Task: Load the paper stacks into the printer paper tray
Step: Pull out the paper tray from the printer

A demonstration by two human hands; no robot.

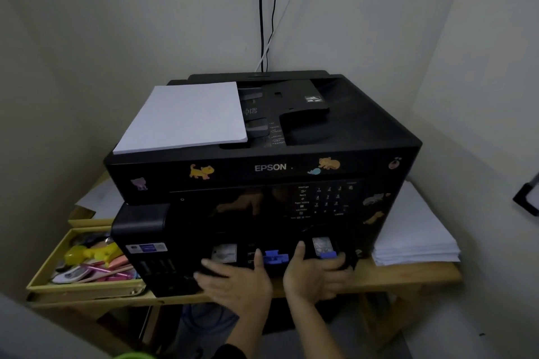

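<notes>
Both hands are spread open against the black printer (262, 183) front, the left hand (236, 280) and right hand (315, 274) laid flat at the paper tray (274, 259) with its blue guides. A wooden table (408, 274) is seen beneath. One white paper stack (183, 116) is laid on the lid, another paper pile (414, 236) beside the printer's right; a cluttered box (87, 265) is set left.

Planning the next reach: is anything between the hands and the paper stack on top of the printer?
Nothing visible blocks it. The paper stack lies uncovered on the printer top's left side. The left hand and right hand are low at the paper tray opening; the path upward looks open.
</notes>
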